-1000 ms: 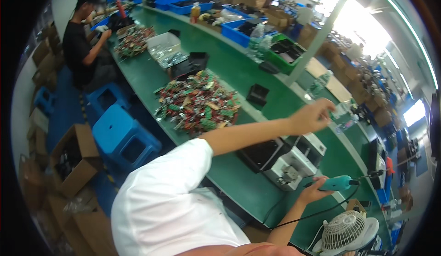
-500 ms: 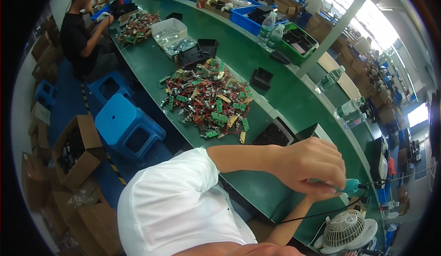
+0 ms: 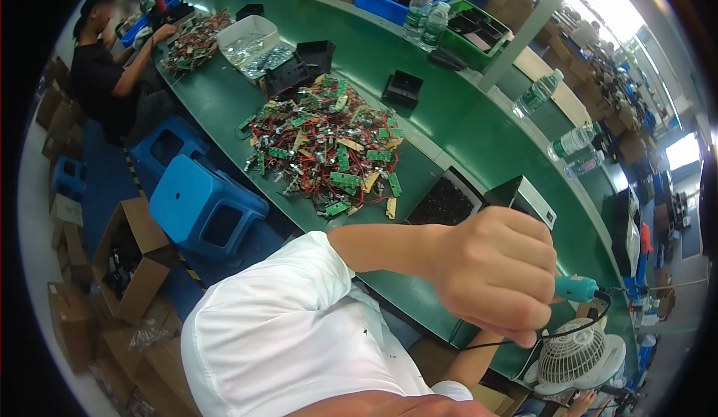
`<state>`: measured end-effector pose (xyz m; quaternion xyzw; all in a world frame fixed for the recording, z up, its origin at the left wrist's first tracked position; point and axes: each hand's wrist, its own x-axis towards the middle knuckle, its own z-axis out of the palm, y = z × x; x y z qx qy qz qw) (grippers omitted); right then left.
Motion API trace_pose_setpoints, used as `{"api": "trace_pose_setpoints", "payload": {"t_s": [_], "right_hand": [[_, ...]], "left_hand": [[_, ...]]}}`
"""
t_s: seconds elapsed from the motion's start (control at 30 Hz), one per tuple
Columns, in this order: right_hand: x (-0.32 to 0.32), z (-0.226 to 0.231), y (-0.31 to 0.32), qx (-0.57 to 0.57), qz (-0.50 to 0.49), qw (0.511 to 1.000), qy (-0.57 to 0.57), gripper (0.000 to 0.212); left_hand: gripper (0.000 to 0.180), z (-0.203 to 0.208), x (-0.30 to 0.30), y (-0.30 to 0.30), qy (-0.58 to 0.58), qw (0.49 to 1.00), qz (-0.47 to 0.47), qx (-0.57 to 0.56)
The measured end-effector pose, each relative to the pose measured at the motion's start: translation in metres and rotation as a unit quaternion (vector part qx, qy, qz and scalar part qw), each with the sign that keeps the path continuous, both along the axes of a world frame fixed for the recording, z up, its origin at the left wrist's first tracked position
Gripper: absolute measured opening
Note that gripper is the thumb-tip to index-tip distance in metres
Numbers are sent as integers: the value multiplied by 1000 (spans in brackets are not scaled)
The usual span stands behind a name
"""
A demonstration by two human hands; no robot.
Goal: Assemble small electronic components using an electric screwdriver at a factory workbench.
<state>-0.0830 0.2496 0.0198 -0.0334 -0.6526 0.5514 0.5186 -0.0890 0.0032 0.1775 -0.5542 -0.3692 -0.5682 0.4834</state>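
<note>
My left hand point(image 3: 493, 271) is closed, its back and bent fingers filling the near right of the bench; whatever lies inside it is hidden. Just past its knuckles sticks out the teal end of a corded tool, which looks like an electric screwdriver point(image 3: 576, 288). A black cable point(image 3: 580, 329) loops from that end back under the hand. My right forearm point(image 3: 482, 357) reaches up from below, and its hand is hidden behind the left one, so I cannot tell which hand grips the tool. Beyond my left wrist stands a black tray of small dark parts point(image 3: 446, 201).
A heap of green circuit boards with red wires point(image 3: 329, 148) covers the middle of the green bench point(image 3: 471, 129). Further off are a white box of metal parts point(image 3: 254, 47) and a seated person point(image 3: 105, 65). A fan point(image 3: 572, 353) stands at right, blue stools point(image 3: 206, 204) at left.
My left hand has turned so that more of its back shows, and the gap between thumb and fingers has gone from view. The bench scene has shifted slightly left.
</note>
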Motion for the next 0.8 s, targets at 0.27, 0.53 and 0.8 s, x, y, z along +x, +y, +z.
{"api": "trace_pose_setpoints", "payload": {"t_s": [0.27, 0.53, 0.8], "right_hand": [[-3, -6, 3, 25, 15, 1000, 6, 57], [0, -4, 5, 40, -8, 999, -15, 60], [-6, -11, 7, 40, 18, 999, 5, 62]], "left_hand": [[14, 5, 1, -6, -71, 990, -119, -4], [8, 3, 13, -2, -57, 991, -107, 53], [21, 3, 3, -9, 40, 994, -99, -3]]}}
